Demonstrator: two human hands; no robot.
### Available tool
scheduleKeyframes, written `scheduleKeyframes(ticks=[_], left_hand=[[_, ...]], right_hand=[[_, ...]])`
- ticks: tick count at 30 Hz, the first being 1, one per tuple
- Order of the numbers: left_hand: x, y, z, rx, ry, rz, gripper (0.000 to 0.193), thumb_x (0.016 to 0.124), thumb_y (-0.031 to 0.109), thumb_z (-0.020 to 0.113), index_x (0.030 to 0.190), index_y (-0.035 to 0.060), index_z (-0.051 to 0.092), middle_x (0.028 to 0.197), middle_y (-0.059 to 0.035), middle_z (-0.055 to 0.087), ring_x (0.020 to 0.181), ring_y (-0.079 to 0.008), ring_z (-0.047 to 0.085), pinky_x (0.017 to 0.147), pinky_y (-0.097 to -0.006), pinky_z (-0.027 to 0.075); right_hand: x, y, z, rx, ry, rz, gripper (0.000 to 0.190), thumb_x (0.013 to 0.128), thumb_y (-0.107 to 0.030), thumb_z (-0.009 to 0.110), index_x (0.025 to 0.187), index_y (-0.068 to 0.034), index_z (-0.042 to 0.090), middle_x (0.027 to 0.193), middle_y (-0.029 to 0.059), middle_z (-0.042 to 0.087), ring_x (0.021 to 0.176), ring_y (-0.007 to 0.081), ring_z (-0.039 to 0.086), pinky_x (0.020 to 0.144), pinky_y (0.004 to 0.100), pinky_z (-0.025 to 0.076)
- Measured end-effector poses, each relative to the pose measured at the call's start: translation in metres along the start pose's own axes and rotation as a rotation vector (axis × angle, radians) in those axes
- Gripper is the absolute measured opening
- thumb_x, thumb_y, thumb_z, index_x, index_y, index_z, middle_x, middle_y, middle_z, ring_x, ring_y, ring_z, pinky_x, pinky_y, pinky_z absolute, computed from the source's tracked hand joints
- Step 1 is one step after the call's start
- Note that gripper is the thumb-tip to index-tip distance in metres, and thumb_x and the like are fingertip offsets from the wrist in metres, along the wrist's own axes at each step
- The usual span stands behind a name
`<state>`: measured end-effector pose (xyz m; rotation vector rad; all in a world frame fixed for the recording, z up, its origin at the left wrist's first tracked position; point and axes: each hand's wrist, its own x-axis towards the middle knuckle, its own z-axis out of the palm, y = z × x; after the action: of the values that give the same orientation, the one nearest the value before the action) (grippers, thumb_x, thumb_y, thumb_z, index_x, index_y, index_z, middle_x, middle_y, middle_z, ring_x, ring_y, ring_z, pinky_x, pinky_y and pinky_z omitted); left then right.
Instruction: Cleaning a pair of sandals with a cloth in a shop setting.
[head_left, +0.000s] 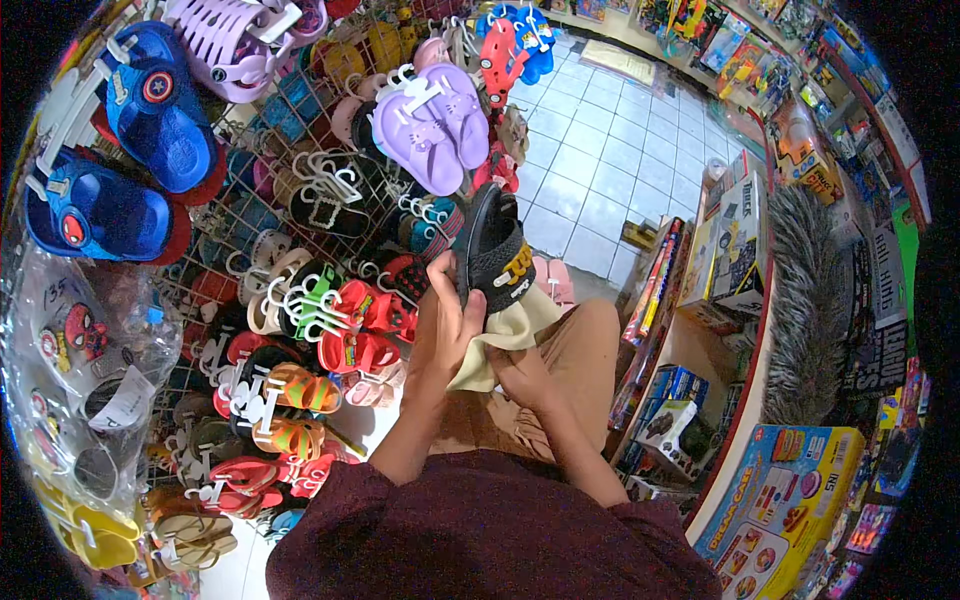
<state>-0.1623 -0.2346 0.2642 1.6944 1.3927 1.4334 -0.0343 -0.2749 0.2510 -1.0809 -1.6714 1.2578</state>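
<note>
My left hand (454, 315) grips a black slide sandal (491, 251) with yellow lettering on its strap. Its sole stands upright along my fingers, toe end pointing up. Below the sandal hangs a pale yellow cloth (517, 322), bunched against the strap. In my right hand (517, 375) is the lower part of this cloth; its fingers are partly covered by the folds. Just beyond the sandal, a lilac pair of children's slippers (429, 127) hangs from the rack.
At left, a wire grid rack (247, 169) carries many hung sandals, including blue slippers (109, 214) and red sandals (358, 352). A plastic bag (82, 300) hangs beside them. Shelves at right hold boxed toys (724, 240) and a grey fluffy item (802, 300). Ahead lies a tiled floor (592, 135).
</note>
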Motion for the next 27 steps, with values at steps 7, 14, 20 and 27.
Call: scheduleKeyframes(ticks=[7, 14, 20, 27], left_hand=[[0.019, 0.01, -0.008, -0.568, 0.338, -0.193, 0.035, 0.093, 0.026, 0.039, 0.12, 0.0066, 0.03, 0.111, -0.0097, 0.041, 0.104, -0.0164, 0.041, 0.092, -0.0312, 0.033], [0.035, -0.008, -0.048, -1.048, 0.052, -0.5, 0.081, 0.084, 0.068, 0.021, 0.11, -0.0038, 0.05, 0.081, -0.0171, 0.061, 0.07, -0.0243, 0.061, 0.066, -0.0346, 0.051], [0.024, -0.012, -0.052, -1.15, -0.081, -0.493, 0.086, 0.082, 0.07, 0.019, 0.117, -0.004, 0.045, 0.087, -0.0232, 0.061, 0.068, -0.0281, 0.062, 0.064, -0.0346, 0.052], [0.002, -0.031, -0.026, -0.782, 0.042, -0.426, 0.059, 0.096, 0.043, 0.027, 0.137, 0.0013, 0.017, 0.134, -0.0117, 0.031, 0.124, -0.0173, 0.03, 0.104, -0.0313, 0.024]], right_hand=[[-0.018, 0.02, 0.004, -0.128, -0.083, -0.139, 0.041, 0.069, -0.004, 0.048, 0.11, -0.003, 0.052, 0.116, 0.0177, 0.051, 0.11, 0.0357, 0.046, 0.097, 0.0411, 0.034], [-0.051, 0.048, -0.034, 0.178, -0.076, -0.058, 0.039, 0.073, -0.009, 0.056, 0.111, -0.003, 0.055, 0.113, 0.0138, 0.055, 0.108, 0.0288, 0.052, 0.095, 0.0388, 0.037], [-0.044, -0.006, -0.058, 0.416, 0.063, 0.117, 0.049, 0.074, -0.024, 0.065, 0.116, -0.004, 0.052, 0.122, 0.0116, 0.05, 0.114, 0.0276, 0.046, 0.098, 0.0418, 0.033], [0.018, -0.044, -0.001, -0.399, -0.093, -0.229, 0.035, 0.078, -0.006, 0.052, 0.111, 0.002, 0.049, 0.116, 0.023, 0.048, 0.105, 0.04, 0.045, 0.093, 0.0442, 0.034]])
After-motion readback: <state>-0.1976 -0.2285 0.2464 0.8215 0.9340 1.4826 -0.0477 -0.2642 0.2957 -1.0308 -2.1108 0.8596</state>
